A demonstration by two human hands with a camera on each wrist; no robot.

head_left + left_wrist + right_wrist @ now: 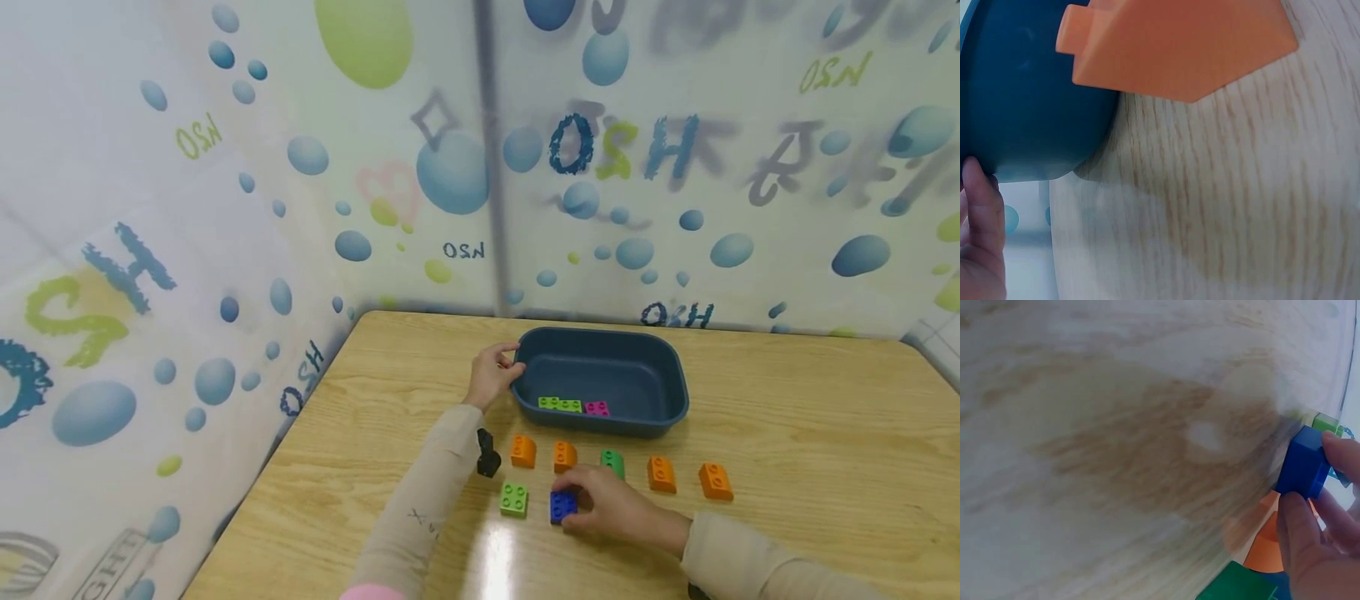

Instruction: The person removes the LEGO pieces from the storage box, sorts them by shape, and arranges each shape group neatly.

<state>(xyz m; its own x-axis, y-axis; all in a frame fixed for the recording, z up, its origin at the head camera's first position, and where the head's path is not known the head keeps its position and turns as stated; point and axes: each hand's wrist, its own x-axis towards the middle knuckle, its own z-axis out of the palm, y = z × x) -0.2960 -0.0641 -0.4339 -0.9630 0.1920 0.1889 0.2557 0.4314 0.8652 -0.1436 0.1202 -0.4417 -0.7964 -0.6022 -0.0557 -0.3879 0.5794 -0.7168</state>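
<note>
My left hand (493, 377) grips the left rim of a dark blue bin (600, 423), thumb and fingers on either side of the wall. Inside the bin, green building blocks (558, 404) and a magenta block (597, 408) lie near the front wall. In front of the bin my right hand (611, 504) pinches a blue block (562, 507) between thumb and fingers; the right wrist view shows the same blue block (1304, 462) in those fingertips. A light green block (513, 498) sits just left of it on the table.
Between bin and hands runs a row of orange blocks (522, 451) with one dark green block (612, 462) among them. A black piece (487, 454) lies by the left forearm. The wooden table (810, 417) meets a patterned curtain (600, 275) behind.
</note>
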